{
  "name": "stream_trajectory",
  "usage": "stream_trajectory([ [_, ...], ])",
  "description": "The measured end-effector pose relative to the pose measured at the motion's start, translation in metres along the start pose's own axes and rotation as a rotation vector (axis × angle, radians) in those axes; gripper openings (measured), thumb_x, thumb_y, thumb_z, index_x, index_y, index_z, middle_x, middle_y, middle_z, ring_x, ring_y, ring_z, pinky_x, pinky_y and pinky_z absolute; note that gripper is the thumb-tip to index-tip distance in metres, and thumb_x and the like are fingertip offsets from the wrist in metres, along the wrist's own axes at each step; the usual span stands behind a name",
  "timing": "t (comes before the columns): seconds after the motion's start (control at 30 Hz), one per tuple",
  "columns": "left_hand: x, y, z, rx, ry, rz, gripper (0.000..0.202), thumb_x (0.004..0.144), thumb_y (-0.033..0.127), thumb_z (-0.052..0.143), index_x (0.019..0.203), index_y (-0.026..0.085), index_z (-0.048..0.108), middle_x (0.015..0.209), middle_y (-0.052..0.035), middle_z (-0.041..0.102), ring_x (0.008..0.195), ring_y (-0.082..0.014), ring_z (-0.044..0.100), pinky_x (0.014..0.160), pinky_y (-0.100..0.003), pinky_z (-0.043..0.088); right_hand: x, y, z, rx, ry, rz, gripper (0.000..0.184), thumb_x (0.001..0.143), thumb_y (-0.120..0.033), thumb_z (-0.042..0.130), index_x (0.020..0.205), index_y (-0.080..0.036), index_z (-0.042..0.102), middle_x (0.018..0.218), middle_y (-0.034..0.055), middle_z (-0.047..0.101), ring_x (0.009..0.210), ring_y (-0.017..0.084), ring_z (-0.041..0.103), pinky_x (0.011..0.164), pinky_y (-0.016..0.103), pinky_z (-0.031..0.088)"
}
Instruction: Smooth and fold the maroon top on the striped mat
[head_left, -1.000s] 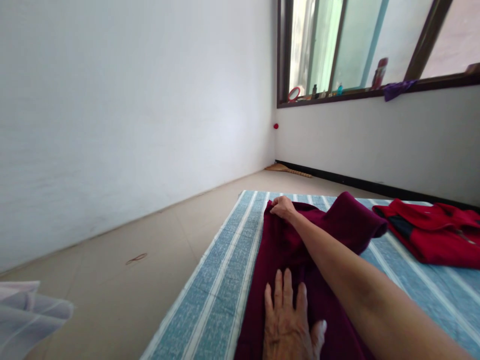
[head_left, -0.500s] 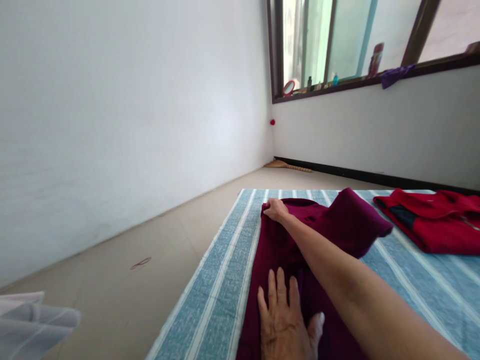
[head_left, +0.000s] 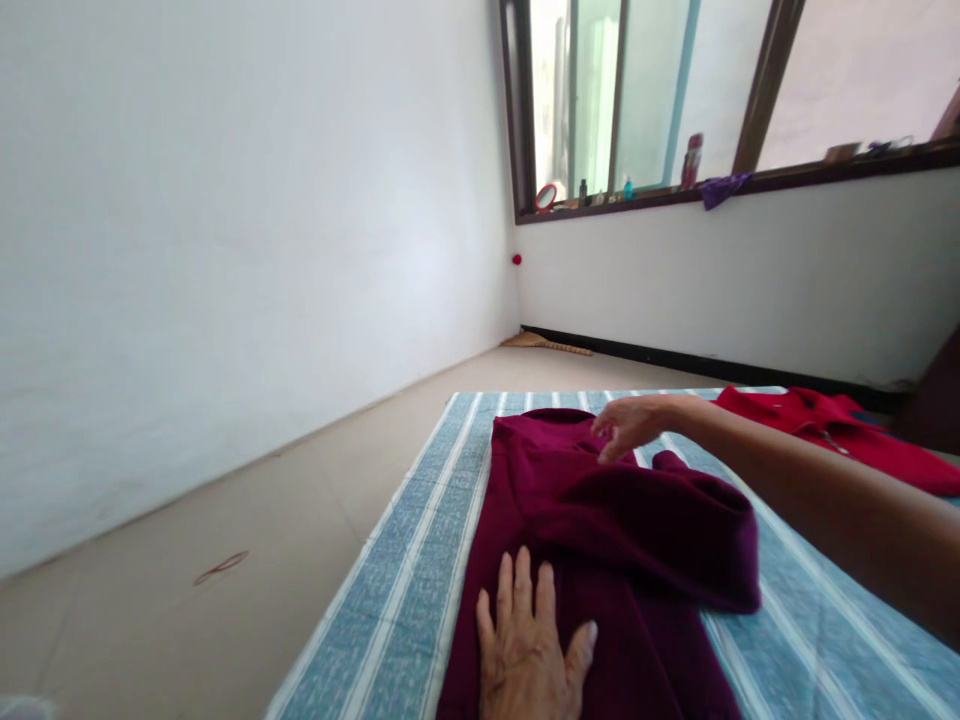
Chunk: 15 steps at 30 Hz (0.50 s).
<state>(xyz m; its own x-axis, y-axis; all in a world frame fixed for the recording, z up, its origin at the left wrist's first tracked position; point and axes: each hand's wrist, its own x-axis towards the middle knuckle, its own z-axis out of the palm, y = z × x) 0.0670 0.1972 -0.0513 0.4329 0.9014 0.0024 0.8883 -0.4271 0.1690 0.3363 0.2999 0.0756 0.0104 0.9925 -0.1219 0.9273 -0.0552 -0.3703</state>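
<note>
A maroon long-sleeved garment [head_left: 525,500] lies partly folded on a blue-and-white striped cloth [head_left: 397,560]. My left hand [head_left: 525,640] rests flat on its near part, fingers spread. Over the garment's far end hovers my right hand [head_left: 628,425], fingers loosely curved and apart, holding nothing that I can see. Below that hand, a sleeve [head_left: 697,530] lies bunched across the body and sticks out to the right.
A folded red garment [head_left: 817,430] lies at the far right of the cloth. On the tiled floor are a thin loop of cord [head_left: 221,568] and a broom [head_left: 547,344] by the wall. The window sill holds a red bottle [head_left: 692,162] and a purple cloth [head_left: 724,190].
My right hand has let go of the garment's far left corner and moved right. The sleeve now hangs lower and nearer. My left hand stays flat on the cloth; the view has turned right.
</note>
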Motion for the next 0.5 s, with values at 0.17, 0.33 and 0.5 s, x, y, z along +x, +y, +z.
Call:
stream_trajectory([
  [0.17, 0.004, 0.000, 0.000, 0.074, -0.004, 0.027, 0.059, 0.087, 0.045, 0.041, 0.139, 0.017, 0.044, 0.149, -0.0132, 0.032, 0.138, -0.0329, 0.026, 0.109, -0.057, 0.024, -0.067, 0.057, -0.010, 0.245, -0.262, 0.001, 0.040, 0.056, -0.034, 0.082, 0.093, -0.021, 0.075, 0.094, 0.0060, 0.071, 0.090, 0.021, 0.065, 0.078, 0.025, 0.045],
  [0.33, 0.006, -0.001, 0.000, 0.103, 0.015, 0.026, 0.058, 0.086, 0.043, 0.043, 0.138, 0.017, 0.046, 0.148, -0.0132, 0.034, 0.138, -0.0328, 0.027, 0.108, -0.057, 0.025, -0.103, 0.085, 0.006, 0.264, -0.223, -0.121, 0.052, 0.060, -0.034, 0.080, 0.110, -0.028, 0.069, 0.130, 0.0073, 0.057, 0.125, 0.023, 0.047, 0.100, 0.029, 0.035],
  [0.5, 0.004, 0.001, -0.005, 0.100, -0.017, 0.024, 0.059, 0.087, 0.044, 0.040, 0.139, 0.016, 0.044, 0.148, -0.0134, 0.033, 0.138, -0.0322, 0.027, 0.109, -0.056, 0.024, -0.116, 0.078, 0.035, 0.138, -0.211, -0.207, 0.071, 0.062, -0.041, 0.078, 0.128, -0.028, 0.056, 0.147, 0.0085, 0.037, 0.134, 0.025, 0.034, 0.105, 0.034, 0.031],
])
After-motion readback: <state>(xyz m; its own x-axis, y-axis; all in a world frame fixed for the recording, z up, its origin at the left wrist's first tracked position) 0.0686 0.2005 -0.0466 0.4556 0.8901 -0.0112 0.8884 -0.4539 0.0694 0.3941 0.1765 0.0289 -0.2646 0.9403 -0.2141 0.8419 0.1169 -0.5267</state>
